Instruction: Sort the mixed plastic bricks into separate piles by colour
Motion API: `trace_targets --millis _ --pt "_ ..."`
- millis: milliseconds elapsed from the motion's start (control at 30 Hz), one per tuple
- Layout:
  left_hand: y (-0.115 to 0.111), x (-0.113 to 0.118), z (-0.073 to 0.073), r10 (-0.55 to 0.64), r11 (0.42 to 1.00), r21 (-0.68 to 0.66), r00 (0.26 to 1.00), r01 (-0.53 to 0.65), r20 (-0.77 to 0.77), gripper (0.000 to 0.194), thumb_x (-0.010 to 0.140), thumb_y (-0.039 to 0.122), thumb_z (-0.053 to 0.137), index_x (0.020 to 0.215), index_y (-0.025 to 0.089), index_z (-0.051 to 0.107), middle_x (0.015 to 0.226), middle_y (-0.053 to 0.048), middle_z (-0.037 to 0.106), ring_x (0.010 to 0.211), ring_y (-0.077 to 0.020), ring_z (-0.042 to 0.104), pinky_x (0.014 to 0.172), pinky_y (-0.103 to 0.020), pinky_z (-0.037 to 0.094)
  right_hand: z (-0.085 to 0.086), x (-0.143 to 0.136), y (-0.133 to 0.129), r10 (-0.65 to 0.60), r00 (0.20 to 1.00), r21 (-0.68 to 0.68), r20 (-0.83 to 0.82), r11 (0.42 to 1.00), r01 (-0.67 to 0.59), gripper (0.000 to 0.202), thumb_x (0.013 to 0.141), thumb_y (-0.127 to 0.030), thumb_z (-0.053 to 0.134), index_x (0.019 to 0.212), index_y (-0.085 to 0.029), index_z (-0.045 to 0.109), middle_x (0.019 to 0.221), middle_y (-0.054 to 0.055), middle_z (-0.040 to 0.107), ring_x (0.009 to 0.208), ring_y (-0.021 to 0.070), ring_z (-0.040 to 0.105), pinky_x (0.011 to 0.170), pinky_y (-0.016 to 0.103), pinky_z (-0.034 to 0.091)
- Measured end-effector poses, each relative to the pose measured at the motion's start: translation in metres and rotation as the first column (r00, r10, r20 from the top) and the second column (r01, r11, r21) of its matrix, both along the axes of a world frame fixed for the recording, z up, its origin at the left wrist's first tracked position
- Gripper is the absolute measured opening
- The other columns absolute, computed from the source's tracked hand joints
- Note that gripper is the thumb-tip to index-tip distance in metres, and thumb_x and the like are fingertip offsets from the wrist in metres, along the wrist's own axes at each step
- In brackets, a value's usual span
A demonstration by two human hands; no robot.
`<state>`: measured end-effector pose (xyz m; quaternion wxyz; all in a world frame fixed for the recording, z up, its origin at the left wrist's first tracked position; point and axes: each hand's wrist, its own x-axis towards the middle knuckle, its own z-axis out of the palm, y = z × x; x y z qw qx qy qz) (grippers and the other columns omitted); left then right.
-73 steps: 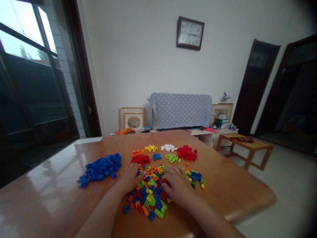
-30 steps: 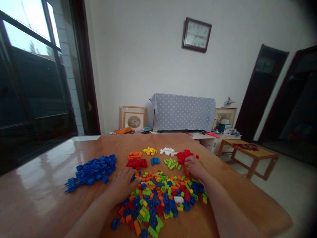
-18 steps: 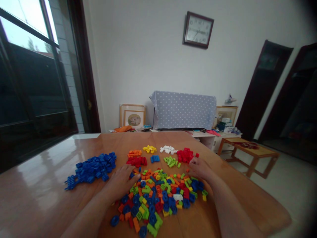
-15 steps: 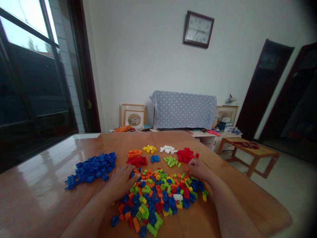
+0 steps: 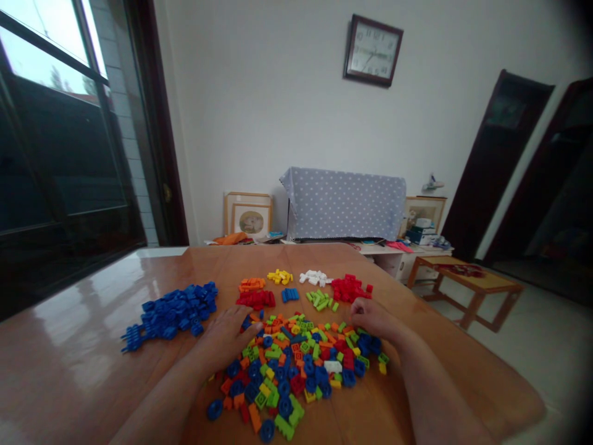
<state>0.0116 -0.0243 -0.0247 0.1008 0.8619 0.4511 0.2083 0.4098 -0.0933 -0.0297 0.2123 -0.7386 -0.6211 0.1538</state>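
Mixed coloured building bricks [image 5: 296,364] lie in a wide heap on the brown table [image 5: 440,383]. My left hand [image 5: 229,334] rests at the heap's left edge, fingers apart, holding nothing visible. My right hand [image 5: 373,318] is at the heap's upper right edge, its fingers curled together; whatever they may hold is hidden. Just beyond it sits a red pile [image 5: 349,288]. Left of my left hand is a large blue pile [image 5: 178,311].
Small sorted piles stand behind the heap: orange [image 5: 251,285], red [image 5: 256,300], yellow [image 5: 280,277], blue [image 5: 290,295], white [image 5: 315,277] and green [image 5: 321,300]. A low wooden table [image 5: 467,278] is on the right.
My right hand has shifted very slightly left, and the small red-orange piece seen at its fingertips is no longer visible. My left hand has hardly moved.
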Motion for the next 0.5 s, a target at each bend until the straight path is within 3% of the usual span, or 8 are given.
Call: trace_targets --millis 167,333,500 --pt "0.001 0.000 0.000 0.003 1.000 0.012 1.000 -0.003 0.006 0.050 0.092 0.056 0.042 0.121 0.021 0.060 0.125 -0.012 0.060 0.118 -0.0273 0.054 0.100 -0.039 0.041 0.002 -0.004 -0.008 0.129 0.990 -0.022 -0.049 0.991 -0.130 0.016 0.066 -0.019 0.062 0.082 -0.017 0.066 0.075 0.000 0.065 0.068 0.0121 0.055 0.055 0.020 0.035" --pt "0.003 0.000 -0.003 -0.007 1.000 0.025 1.000 0.006 0.026 0.048 0.091 0.056 0.044 0.119 0.021 0.063 0.122 -0.012 0.062 0.113 -0.0278 0.056 0.098 -0.040 0.043 0.000 -0.008 -0.007 0.132 0.990 -0.037 -0.052 0.990 -0.134 0.024 0.065 -0.017 0.063 0.089 -0.017 0.065 0.072 -0.001 0.064 0.064 0.0121 0.054 0.052 0.020 0.032" --pt "0.003 -0.001 -0.004 -0.011 1.000 0.021 0.999 0.010 0.042 0.050 0.091 0.056 0.043 0.120 0.020 0.062 0.122 -0.012 0.061 0.115 -0.0279 0.055 0.099 -0.041 0.042 -0.002 -0.020 -0.003 0.134 0.989 -0.016 -0.061 0.991 -0.135 0.018 0.069 -0.017 0.061 0.087 -0.017 0.065 0.072 -0.001 0.065 0.065 0.0119 0.055 0.053 0.020 0.032"
